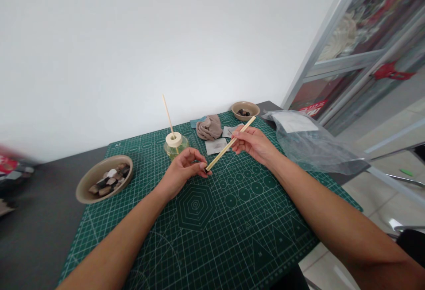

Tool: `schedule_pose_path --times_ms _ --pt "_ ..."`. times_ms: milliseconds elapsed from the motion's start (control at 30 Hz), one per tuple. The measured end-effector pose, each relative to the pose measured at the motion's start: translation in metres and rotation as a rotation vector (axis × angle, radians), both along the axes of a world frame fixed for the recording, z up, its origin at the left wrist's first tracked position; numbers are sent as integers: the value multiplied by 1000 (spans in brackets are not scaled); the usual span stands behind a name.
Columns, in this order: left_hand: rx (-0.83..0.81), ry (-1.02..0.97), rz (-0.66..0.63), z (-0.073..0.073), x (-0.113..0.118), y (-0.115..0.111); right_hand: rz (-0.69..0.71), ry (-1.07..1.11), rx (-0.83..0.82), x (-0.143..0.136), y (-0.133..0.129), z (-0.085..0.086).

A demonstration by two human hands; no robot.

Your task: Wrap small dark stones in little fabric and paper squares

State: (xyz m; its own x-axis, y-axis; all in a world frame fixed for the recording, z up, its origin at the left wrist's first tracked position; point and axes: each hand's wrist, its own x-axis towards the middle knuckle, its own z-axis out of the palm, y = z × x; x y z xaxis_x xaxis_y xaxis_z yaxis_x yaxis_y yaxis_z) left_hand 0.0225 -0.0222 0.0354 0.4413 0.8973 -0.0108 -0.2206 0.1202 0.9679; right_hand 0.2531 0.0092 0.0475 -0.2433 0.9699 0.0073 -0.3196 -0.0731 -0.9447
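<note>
My right hand [254, 144] grips a pair of pale wooden chopsticks [222, 152] that slant down to the left. At their lower tips is a small dark stone [206, 170], pinched between the thumb and fingers of my left hand [186, 167]. Whether the chopsticks clasp the stone or only touch it, I cannot tell. Just behind my left hand stands a glass jar [169, 150] of greenish liquid with a cream lid [173, 139]. One thin stick [168, 114] rises from the lid's hole.
On the left, a tan bowl [80, 190] holds several stones; a smaller bowl [234, 112] at the back right holds a few dark ones. A crumpled brown cloth [209, 128] and white packets [215, 146] lie behind my hands. A clear plastic bag [299, 144] overlaps the green cutting mat [229, 241].
</note>
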Motion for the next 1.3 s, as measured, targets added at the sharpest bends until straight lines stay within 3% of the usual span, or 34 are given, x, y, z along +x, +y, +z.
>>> schedule_pose_path --times_ms 400,667,900,1033,1300 --pt "3 -5 -17 1 0 -1 -18 -27 -14 -1 -1 2" --pt "21 -83 -113 -2 -5 -1 -40 -17 -11 1 -1 1" --pt "94 7 -30 -3 -3 -1 -46 -15 -14 1 0 3" --pt "188 135 57 0 -2 -4 -65 12 -29 2 1 2" --pt "597 425 249 -3 4 -12 -67 10 -112 0 4 -4"
